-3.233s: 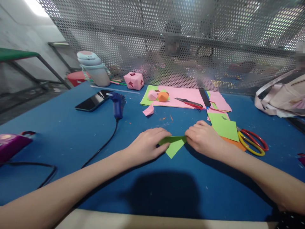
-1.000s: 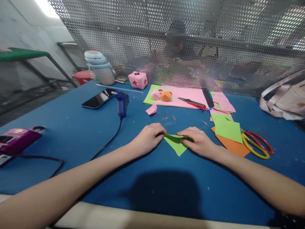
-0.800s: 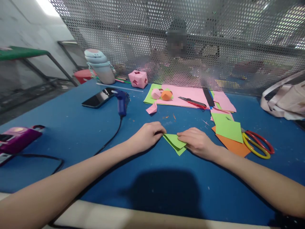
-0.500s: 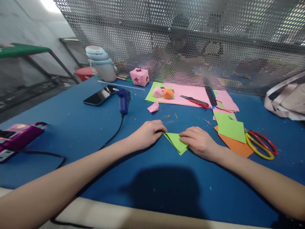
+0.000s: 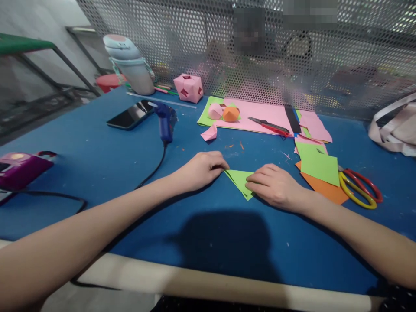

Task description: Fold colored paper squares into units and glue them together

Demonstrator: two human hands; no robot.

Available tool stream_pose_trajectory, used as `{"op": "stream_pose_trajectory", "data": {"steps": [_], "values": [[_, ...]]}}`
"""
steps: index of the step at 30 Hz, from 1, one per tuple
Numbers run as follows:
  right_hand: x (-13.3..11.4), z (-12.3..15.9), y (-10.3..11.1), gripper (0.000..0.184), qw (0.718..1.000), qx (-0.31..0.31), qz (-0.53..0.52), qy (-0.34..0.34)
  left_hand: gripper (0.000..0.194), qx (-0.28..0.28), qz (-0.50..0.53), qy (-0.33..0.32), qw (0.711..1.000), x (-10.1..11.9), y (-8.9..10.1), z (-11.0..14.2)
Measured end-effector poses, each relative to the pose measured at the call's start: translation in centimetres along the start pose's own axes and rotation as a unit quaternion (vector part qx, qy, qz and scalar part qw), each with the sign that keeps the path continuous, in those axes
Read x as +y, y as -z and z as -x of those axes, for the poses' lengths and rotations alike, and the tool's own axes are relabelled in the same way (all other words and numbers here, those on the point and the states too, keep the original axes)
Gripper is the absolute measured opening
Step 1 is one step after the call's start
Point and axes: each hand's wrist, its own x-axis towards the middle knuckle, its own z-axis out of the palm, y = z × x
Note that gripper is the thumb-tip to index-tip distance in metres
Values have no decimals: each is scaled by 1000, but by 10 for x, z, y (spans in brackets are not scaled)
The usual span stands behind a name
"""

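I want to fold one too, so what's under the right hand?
Under the right hand is the folded green paper, on the blue table. You can see the paper's left part and bottom tip. Its right end is covered, so I can't tell how it's folded there.

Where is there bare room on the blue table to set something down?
Two patches look bare: one bordered by the phone, glue gun, purple device and left forearm; one between the green paper and the table's near edge. It's crowded beyond the right hand: cutter, paper sheets, scissors.
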Motion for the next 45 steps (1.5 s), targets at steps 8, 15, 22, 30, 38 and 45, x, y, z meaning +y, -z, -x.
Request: {"op": "stream_pose_trajectory", "data": {"steps": [8, 15, 22, 30, 38, 45], "values": [[-1, -3, 13, 27, 999, -14, 16, 29, 21, 3, -11, -15, 1000, -1, 1, -1], [-3, -4, 16, 26, 998, -41, 29, 30, 22, -6, -9, -21, 1000, -4, 0, -1], [-6, -4, 18, 27, 997, -56, 41, 36, 22, -8, -12, -23, 1000, -5, 0, -1], [-6, -4, 21, 28, 996, -80, 36, 34, 24, -5, -27, -26, 999, -2, 1, 0], [-13, -4, 24, 30, 994, -109, 9, 29, 24, 23, -62, -22, 998, 0, -2, 0], [-14, -5, 25, 29, 993, -118, -1, 22, 24, 103, -95, -71, 988, 19, -5, 5]]}}
